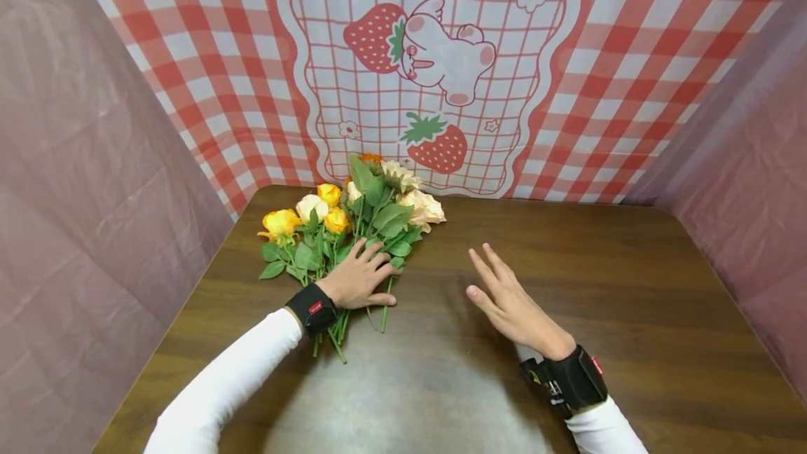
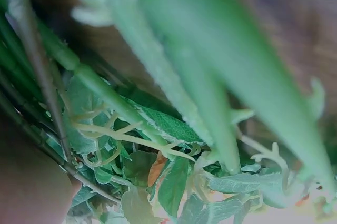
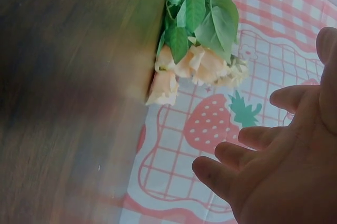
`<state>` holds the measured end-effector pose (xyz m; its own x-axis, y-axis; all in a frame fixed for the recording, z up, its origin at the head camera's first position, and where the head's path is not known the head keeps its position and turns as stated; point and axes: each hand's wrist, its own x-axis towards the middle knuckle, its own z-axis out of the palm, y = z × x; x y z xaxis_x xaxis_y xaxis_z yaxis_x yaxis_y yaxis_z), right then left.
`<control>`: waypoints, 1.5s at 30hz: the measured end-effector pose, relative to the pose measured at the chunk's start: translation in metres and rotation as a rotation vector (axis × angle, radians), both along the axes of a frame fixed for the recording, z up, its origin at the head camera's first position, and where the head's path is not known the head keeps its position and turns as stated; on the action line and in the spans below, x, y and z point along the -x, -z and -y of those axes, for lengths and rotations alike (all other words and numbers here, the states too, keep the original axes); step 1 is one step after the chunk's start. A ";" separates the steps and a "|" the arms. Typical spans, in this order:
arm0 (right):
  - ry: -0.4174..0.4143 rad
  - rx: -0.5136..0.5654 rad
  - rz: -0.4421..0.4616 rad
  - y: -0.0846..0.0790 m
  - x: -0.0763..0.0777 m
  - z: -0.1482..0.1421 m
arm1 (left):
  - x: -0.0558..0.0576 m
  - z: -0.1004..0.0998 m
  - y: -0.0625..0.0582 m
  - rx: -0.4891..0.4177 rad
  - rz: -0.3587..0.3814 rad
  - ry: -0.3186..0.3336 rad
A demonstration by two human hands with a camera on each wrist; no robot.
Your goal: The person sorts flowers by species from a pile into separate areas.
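Flower stems point(image 1: 342, 328) partly hidden beneath left fingers point(image 1: 385, 271)

The bunch of flowers point(image 1: 392, 219) is laid on the left part of the table point(image 1: 630, 286), its heads turned toward the back edge and its stems point(image 1: 342, 328) toward the front. Within it, roses point(image 1: 313, 207) are grouped at the left and other blooms point(image 1: 421, 209) are set at the right, with leaves between. The stems are covered midway by the left hand point(image 1: 359, 279), their ends being seen nearer the front. The right hand point(image 1: 513, 303) is held above the table, to the right of the bunch and apart from it. Behind the table a cloth point(image 1: 221, 76) is hung, flanked by a left drape point(image 1: 94, 160) and a right drape point(image 1: 744, 230).
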<state>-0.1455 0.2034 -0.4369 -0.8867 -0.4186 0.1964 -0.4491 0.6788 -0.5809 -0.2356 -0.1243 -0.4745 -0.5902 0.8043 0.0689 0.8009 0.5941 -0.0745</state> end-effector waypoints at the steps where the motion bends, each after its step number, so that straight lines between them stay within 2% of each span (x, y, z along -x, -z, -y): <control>1: 0.001 -0.001 -0.001 0.000 0.000 0.000 | 0.000 0.002 0.000 -0.001 0.001 -0.003; 10: 0.007 -0.001 -0.001 -0.004 0.000 0.000 | 0.000 0.024 -0.001 -0.060 -0.015 -0.006; 26: 0.022 -0.016 0.069 -0.003 -0.007 -0.004 | -0.004 0.048 -0.003 -0.063 0.027 -0.059; 32: 0.010 -0.056 0.064 -0.002 -0.006 -0.006 | -0.004 0.055 -0.004 -0.063 0.046 -0.071; 45: -0.016 -0.056 0.053 -0.001 -0.005 -0.007 | -0.006 0.072 -0.003 -0.067 0.061 -0.100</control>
